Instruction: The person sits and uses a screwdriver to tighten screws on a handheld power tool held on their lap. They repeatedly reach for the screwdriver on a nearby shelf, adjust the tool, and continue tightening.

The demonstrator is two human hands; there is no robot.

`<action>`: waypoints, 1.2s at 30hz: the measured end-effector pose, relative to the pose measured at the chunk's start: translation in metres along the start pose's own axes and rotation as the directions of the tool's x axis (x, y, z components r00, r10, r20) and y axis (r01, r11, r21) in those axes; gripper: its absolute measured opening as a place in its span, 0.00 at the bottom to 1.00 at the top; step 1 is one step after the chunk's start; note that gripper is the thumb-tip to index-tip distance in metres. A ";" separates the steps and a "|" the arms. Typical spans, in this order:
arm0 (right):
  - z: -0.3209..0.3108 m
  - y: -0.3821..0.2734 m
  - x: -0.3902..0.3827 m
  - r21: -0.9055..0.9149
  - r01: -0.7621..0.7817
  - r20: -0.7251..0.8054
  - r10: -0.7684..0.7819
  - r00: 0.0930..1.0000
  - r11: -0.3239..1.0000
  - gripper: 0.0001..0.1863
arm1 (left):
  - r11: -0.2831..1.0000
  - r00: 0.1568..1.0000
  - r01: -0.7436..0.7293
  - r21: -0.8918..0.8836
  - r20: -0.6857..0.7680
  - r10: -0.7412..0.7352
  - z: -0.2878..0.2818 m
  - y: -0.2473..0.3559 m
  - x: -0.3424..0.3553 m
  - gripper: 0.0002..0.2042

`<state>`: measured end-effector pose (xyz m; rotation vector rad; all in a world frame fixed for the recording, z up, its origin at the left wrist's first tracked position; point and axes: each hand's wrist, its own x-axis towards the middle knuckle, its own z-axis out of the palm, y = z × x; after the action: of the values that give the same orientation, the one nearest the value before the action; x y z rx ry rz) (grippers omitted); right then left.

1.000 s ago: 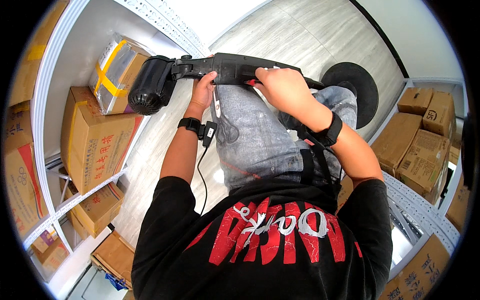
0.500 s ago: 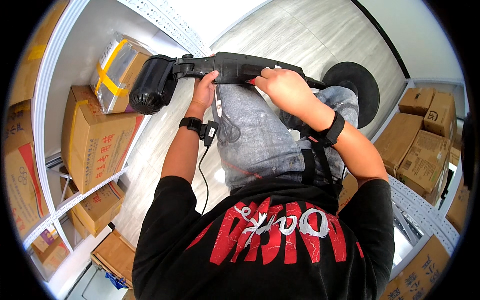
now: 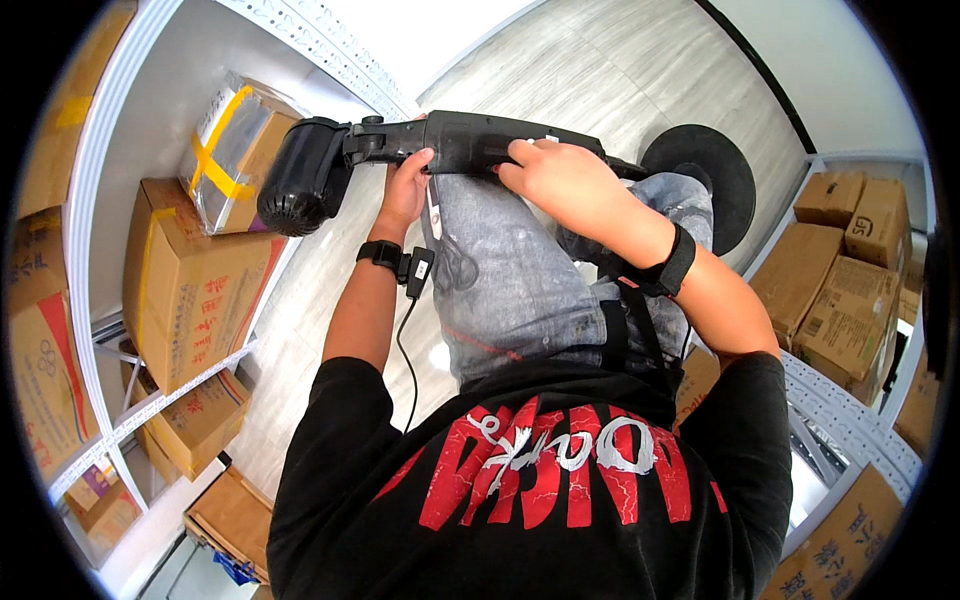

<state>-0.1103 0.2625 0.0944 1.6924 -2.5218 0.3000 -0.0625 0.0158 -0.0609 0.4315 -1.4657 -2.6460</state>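
Note:
A long black device [image 3: 465, 140] lies across my thighs, with a hinged, drum-shaped end [image 3: 305, 178] on the left. Its thin right end runs toward a round black disc [image 3: 703, 190] near my right knee; I cannot tell whether they join. My left hand [image 3: 405, 185] holds the device from below near the hinge, thumb along its near edge and fingers hidden beneath. Over the middle of the body, my right hand [image 3: 560, 180] is closed, fingers bent down against the surface. A speck of red shows by those fingertips, but what they hold is mostly hidden.
Shelving with cardboard boxes [image 3: 195, 290] stands close on my left, one taped box [image 3: 235, 155] beside the drum end. More boxes [image 3: 835, 290] sit on a rack at right. A black cable [image 3: 408, 350] hangs from my left wristband; pale floor [image 3: 600, 60] lies ahead.
My right hand has shifted slightly left and down along the device, and less red shows at its fingertips. The drum end sits a little lower; my left hand keeps its hold.

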 end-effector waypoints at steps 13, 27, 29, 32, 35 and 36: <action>0.009 0.001 0.010 0.305 -0.361 0.134 0.336 0.932 0.881 0.06 | 1.000 1.000 0.008 -0.009 0.022 -0.008 -0.004 0.000 0.001 0.23; 0.010 0.022 -0.008 -0.006 0.097 -0.036 -0.097 0.995 0.995 0.05 | 1.000 1.000 0.005 0.004 0.008 -0.006 -0.002 0.001 -0.001 0.25; 0.018 0.017 -0.006 0.046 -0.032 -0.037 0.034 0.999 0.998 0.05 | 1.000 1.000 0.013 0.007 0.013 -0.013 -0.002 0.000 0.000 0.26; 0.024 0.007 0.000 0.141 -0.255 -0.005 0.258 0.966 0.957 0.06 | 1.000 1.000 0.007 0.011 0.029 -0.007 -0.002 0.001 0.002 0.27; 0.012 -0.001 0.006 0.167 -0.349 0.102 0.336 0.936 0.922 0.07 | 1.000 0.999 -0.006 0.018 0.032 0.005 -0.002 0.002 0.001 0.28; 0.007 -0.002 0.008 0.164 -0.357 0.146 0.335 0.931 0.920 0.07 | 1.000 1.000 -0.010 0.021 0.030 0.009 -0.002 0.002 0.001 0.28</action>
<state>-0.1111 0.2534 0.0891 1.3377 -2.9628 0.4934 -0.0631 0.0131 -0.0600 0.3880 -1.5014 -2.6433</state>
